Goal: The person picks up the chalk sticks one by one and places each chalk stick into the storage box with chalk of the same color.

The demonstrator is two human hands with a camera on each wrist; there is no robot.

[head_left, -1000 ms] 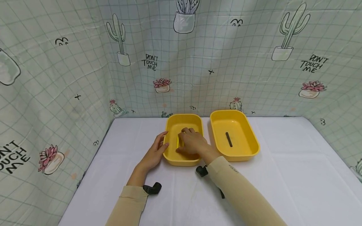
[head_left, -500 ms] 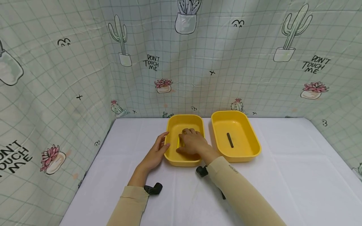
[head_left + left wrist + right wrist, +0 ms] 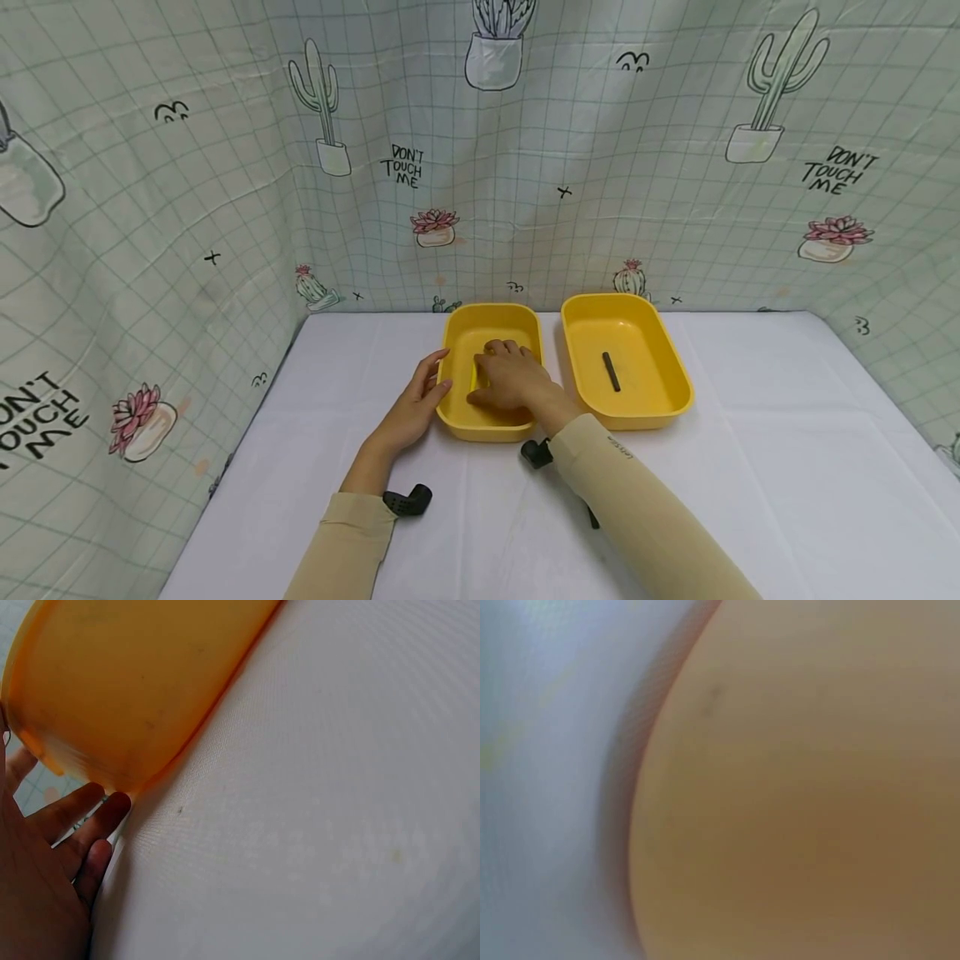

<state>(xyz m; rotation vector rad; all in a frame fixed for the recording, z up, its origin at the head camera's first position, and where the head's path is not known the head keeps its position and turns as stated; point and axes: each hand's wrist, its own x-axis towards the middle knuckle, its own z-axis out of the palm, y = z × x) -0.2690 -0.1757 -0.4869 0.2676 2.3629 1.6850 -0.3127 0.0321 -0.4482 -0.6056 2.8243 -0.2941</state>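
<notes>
In the head view my left hand (image 3: 408, 410) steadies the left yellow tray (image 3: 491, 433), its fingers along the outer left wall and the thumb close to the rim. Fairly straight fingers (image 3: 82, 814) touch the tray's wall in the left wrist view. Inside this tray, my right hand (image 3: 513, 379) bends down over a bright yellow strip-like piece (image 3: 476, 376), thumb and forefinger at its two ends. Most of that piece is hidden under the hand. The right wrist view holds only a blurred, close tray wall (image 3: 795, 787).
To the right stands a second yellow tray (image 3: 667, 367) with a short dark stick (image 3: 611, 372) lying in it. Both trays rest on a white cloth (image 3: 765, 467). Behind them hangs a cactus-print curtain (image 3: 570, 142).
The head view has shifted slightly. Both hands, the trays and the dark stick otherwise keep their places.
</notes>
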